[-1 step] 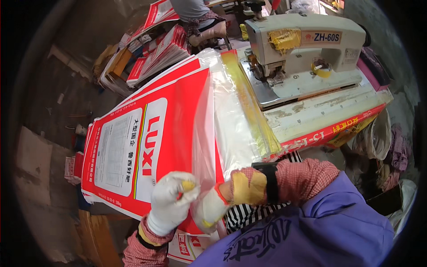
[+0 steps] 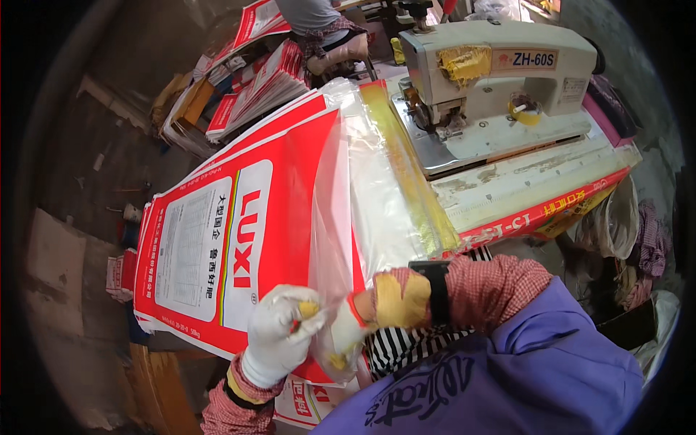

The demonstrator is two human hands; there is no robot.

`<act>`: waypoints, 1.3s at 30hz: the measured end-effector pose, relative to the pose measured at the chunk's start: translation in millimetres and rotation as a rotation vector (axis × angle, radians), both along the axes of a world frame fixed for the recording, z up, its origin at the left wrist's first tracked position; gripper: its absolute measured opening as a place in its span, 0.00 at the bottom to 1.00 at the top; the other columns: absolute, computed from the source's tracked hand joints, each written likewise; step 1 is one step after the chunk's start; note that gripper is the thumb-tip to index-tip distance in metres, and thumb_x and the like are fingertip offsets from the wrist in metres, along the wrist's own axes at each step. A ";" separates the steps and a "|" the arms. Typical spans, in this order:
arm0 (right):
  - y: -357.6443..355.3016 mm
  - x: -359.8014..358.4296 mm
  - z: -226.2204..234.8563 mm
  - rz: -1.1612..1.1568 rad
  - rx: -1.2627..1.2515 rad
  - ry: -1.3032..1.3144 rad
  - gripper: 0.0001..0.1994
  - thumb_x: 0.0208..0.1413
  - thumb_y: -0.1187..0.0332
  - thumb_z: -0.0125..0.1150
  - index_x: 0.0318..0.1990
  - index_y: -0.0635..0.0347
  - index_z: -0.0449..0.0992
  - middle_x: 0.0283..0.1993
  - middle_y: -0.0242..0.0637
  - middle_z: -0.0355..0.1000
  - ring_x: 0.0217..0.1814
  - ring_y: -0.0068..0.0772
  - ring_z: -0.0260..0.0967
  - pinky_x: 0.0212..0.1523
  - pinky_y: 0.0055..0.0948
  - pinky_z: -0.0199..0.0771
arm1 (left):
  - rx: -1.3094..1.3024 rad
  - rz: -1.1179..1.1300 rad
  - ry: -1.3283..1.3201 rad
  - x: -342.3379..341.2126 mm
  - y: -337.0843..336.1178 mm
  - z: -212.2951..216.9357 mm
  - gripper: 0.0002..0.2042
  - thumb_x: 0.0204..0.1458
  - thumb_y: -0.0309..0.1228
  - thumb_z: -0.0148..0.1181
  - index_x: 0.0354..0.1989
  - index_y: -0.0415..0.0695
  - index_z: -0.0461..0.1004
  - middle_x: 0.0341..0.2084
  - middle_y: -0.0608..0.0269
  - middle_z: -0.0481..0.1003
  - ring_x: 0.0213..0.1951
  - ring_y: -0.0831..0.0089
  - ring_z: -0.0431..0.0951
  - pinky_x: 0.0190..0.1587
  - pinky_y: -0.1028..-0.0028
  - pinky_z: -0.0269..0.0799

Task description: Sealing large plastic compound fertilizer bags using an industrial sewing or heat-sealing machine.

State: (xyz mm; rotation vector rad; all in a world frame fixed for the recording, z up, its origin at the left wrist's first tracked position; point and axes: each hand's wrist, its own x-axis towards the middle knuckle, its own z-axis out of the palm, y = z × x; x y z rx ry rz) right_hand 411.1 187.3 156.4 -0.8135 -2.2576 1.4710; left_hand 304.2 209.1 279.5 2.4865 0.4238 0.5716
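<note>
Now both gloved hands, L (image 2: 279,335) & R (image 2: 362,319), pinch clear liner (image 2: 362,210) of red sack (image 2: 239,239).

Two gloved hands: left hand (image 2: 279,335), right hand (image 2: 377,308). One clear plastic liner bag (image 2: 370,196). One industrial sewing machine (image 2: 500,80), far right. One near stack of red-and-white printed woven sacks (image 2: 239,239); one further stack of sacks (image 2: 254,90), far left. One seated person (image 2: 319,25), far.

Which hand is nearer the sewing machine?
Right. The right hand grips the clear plastic liner below the sewing machine; the left hand pinches it farther left, over the red sack.
</note>
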 end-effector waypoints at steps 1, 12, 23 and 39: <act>4.7 16.3 17.6 -0.157 0.089 -0.030 0.14 0.44 0.60 0.59 0.32 0.62 0.76 0.31 0.43 0.74 0.29 0.36 0.69 0.27 0.35 0.69 | 0.009 -0.033 0.018 -3.3 -0.6 1.7 0.05 0.38 0.20 0.62 0.21 0.38 0.71 0.25 0.61 0.73 0.28 0.72 0.73 0.30 0.76 0.68; 138.7 182.4 -15.5 -1.730 0.437 0.174 0.23 0.59 0.51 0.37 0.51 0.58 0.65 0.49 0.36 0.67 0.49 0.30 0.63 0.49 0.27 0.62 | -0.570 -0.648 0.847 -41.3 -6.9 -27.5 0.06 0.37 0.26 0.57 0.22 0.39 0.67 0.21 0.58 0.69 0.26 0.61 0.70 0.30 0.69 0.65; 108.5 124.2 19.6 -1.376 0.307 0.246 0.11 0.55 0.64 0.45 0.41 0.57 0.68 0.31 0.39 0.70 0.33 0.39 0.68 0.32 0.32 0.68 | 0.789 -0.332 0.273 168.3 74.5 53.0 0.14 0.31 0.26 0.65 0.30 0.44 0.70 0.28 0.60 0.70 0.36 0.64 0.71 0.36 0.67 0.67; 61.4 131.4 48.4 -0.900 0.050 0.171 0.27 0.52 0.43 0.41 0.46 0.59 0.65 0.20 0.43 0.70 0.25 0.42 0.71 0.28 0.37 0.69 | 1.507 0.105 0.457 270.5 134.3 12.1 0.05 0.44 0.27 0.50 0.30 0.47 0.71 0.18 0.64 0.72 0.24 0.65 0.77 0.24 0.66 0.72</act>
